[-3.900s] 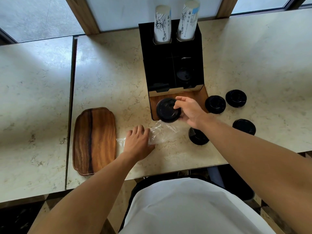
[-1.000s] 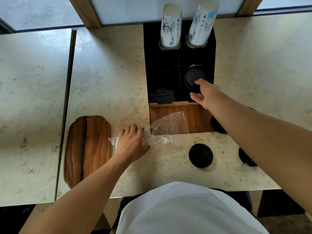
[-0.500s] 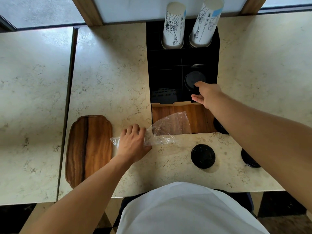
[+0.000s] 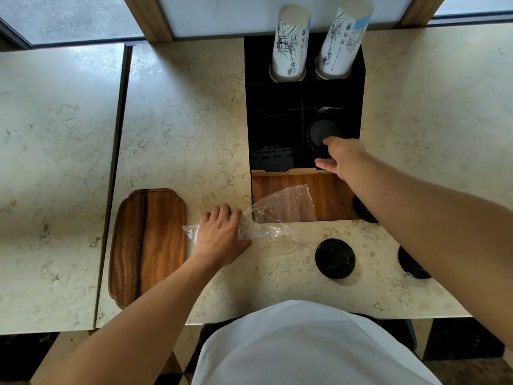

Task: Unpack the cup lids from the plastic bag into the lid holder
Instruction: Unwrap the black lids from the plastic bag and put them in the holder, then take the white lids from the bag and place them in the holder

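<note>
The black lid holder [image 4: 277, 120] stands at the back of the counter, with a wooden front shelf [image 4: 330, 195]. My right hand [image 4: 341, 157] reaches into its right compartment and grips a black cup lid [image 4: 322, 132] by the near edge. My left hand [image 4: 219, 237] rests flat on the clear plastic bag [image 4: 283, 209], pinning its closed end to the counter; the open end lies over the wooden shelf. A loose black lid [image 4: 335, 258] lies on the counter. My right arm partly hides two more lids [image 4: 413, 263] [image 4: 361, 212].
Two stacks of printed paper cups [image 4: 290, 43] [image 4: 342, 37] stand in the holder's rear slots. A wooden tray [image 4: 147, 245] lies left of my left hand. A gap [image 4: 119, 134] divides the marble counter from the slab to the left.
My right hand carried a lid from the wooden shelf up into the holder's right compartment and has stayed there for the last second. My left hand has stayed on the bag.
</note>
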